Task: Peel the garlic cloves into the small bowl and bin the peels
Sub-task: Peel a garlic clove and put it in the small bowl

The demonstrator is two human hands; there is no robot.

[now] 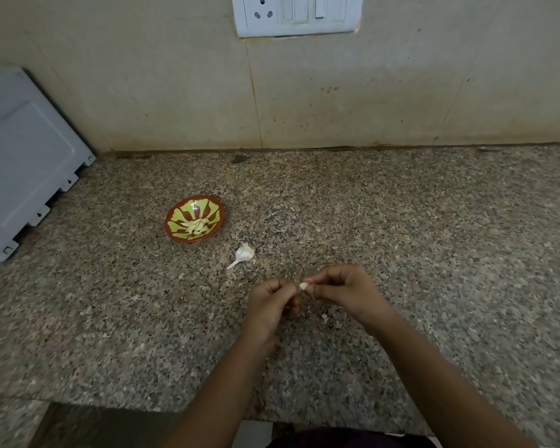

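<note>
Leftward, a grey appliance (23, 163) sits on the granite counter (434, 237), with a switch plate (296, 14) on the wall. A garlic bulb (243, 254) lies between the hands and the small bowl (174, 218), stem pointing near-left. The left hand (272, 302) and right hand (343, 292), fingers curled, pinch one garlic clove (303, 286) just above the counter. Peeled cloves (196, 226) lie in the bowl.

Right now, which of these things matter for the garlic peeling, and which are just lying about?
Job: garlic clove pinched by left hand and right hand; garlic bulb; small bowl of peeled cloves; peel scraps.
Lying about: grey plastic panel; wall switch plate.
</note>
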